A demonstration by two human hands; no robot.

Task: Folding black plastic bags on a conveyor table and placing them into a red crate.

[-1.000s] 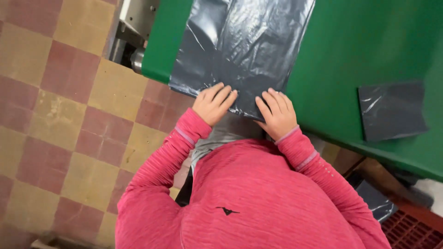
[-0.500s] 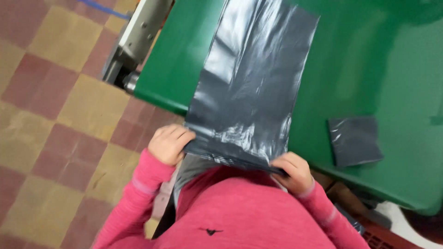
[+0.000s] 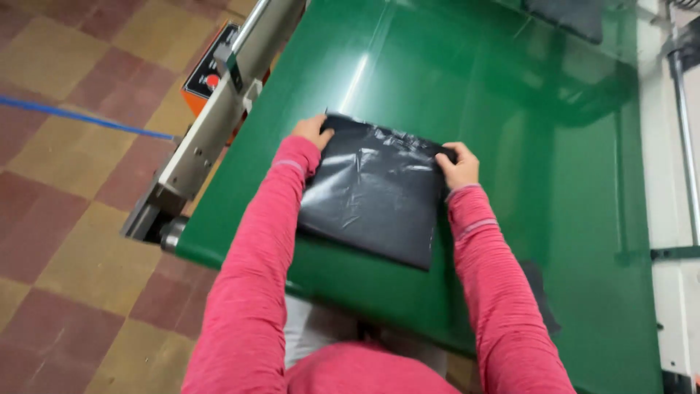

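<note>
A dark grey plastic bag (image 3: 375,193) lies folded over on the green belt (image 3: 467,87), forming a rough square. My left hand (image 3: 313,131) grips its far left corner, fingers curled over the folded edge. My right hand (image 3: 458,165) pinches the far right corner of the same fold. Both arms, in pink sleeves, reach forward along the bag's two sides.
A metal side rail (image 3: 219,109) with an orange control box (image 3: 208,73) runs along the belt's left edge. Another dark bag (image 3: 543,299) lies partly under my right forearm. A white machine frame (image 3: 674,146) borders the belt on the right. Tiled floor (image 3: 65,182) lies to the left.
Both hands took the bag's near edge and carried it forward, folding the long bag over itself into a short square. The view tilted up along the belt.
</note>
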